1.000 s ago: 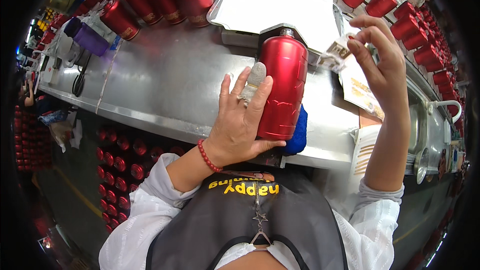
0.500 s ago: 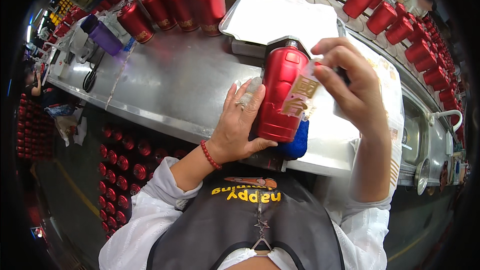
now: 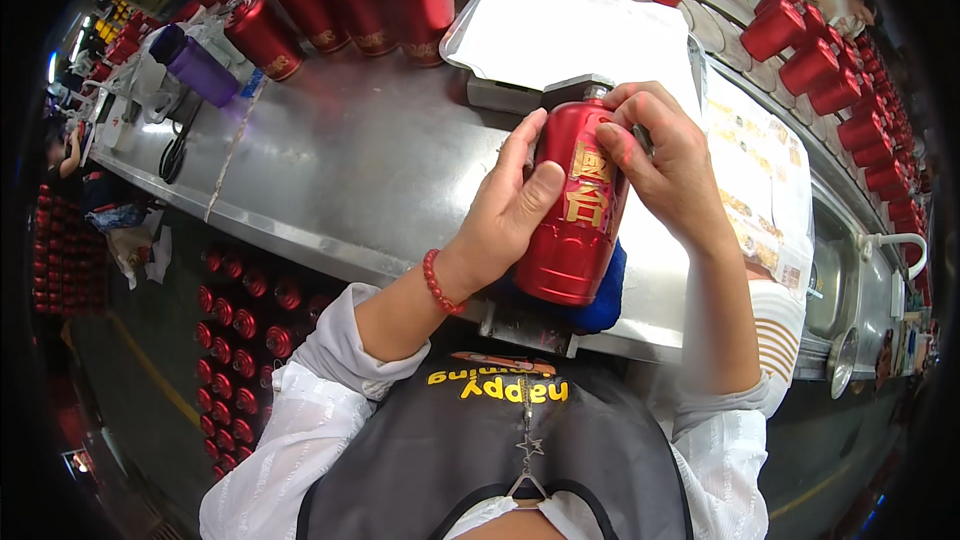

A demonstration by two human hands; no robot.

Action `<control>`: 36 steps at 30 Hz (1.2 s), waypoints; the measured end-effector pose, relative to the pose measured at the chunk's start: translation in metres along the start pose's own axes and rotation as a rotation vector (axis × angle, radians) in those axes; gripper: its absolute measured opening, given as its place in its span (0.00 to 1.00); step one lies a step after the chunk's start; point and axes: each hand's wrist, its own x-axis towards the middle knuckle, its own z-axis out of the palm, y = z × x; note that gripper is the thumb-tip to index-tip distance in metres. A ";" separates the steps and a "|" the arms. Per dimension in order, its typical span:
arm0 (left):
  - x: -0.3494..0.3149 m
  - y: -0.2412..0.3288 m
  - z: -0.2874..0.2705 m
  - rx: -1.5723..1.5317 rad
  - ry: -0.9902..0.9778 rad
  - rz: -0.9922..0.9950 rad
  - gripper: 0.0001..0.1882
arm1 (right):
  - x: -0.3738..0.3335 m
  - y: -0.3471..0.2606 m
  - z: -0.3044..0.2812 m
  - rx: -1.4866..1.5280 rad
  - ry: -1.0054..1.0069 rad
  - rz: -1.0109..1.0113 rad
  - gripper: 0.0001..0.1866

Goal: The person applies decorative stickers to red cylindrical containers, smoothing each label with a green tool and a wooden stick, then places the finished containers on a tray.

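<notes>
A shiny red bottle [image 3: 560,275] leans in front of me, its neck pointing away, resting on a blue cloth [image 3: 602,312] and a dark holder. My left hand [image 3: 508,190] wraps round its left side, thumb across the front. A clear decal with gold characters [image 3: 590,185] lies along the bottle's front. At the decal's upper end, by the bottle's shoulder, my right hand [image 3: 655,145] has thumb and fingers bent in a pinch against the bottle. Film between those fingertips is hardly visible.
Behind the bottle is a tray lined with white sheet [image 3: 575,30]. Several red bottles [image 3: 415,0] stand at the back left near a purple flask [image 3: 195,65]. Printed decal sheets [image 3: 755,170] lie to the right, before a sink [image 3: 830,270]. A conveyor [image 3: 715,15] carries more bottles.
My right hand has moved left and brought the decal from beside the bottle onto its front. The left hand has shifted, its thumb now on the bottle's front.
</notes>
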 end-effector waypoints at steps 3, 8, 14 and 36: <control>0.001 0.004 0.001 -0.094 -0.024 -0.037 0.45 | 0.000 0.002 0.001 0.036 0.015 -0.008 0.08; 0.004 -0.010 0.001 0.028 -0.023 0.018 0.50 | -0.001 0.005 0.002 0.038 0.015 -0.012 0.08; 0.002 -0.005 -0.002 -0.034 -0.071 -0.029 0.50 | 0.000 0.003 0.002 0.027 0.019 -0.023 0.08; 0.004 -0.005 -0.002 -0.035 -0.065 -0.031 0.52 | -0.001 0.002 0.001 0.026 0.034 -0.010 0.10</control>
